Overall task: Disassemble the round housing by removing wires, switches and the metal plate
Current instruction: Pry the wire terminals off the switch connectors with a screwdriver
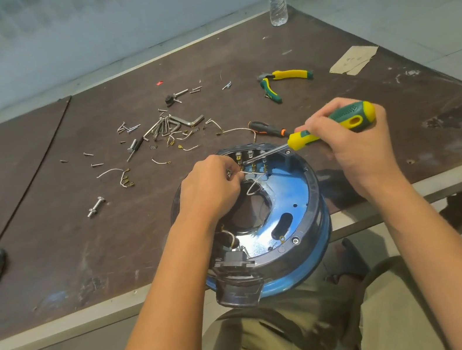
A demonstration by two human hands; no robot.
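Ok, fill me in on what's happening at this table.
A person is taking apart a round blue housing propped between their lap and the table edge. The left hand pinches a white wire inside it, while the right hand holds a green and yellow screwdriver, tip at the terminals by the far rim. Loose screws, hex keys, cut wires and pliers lie on the table.
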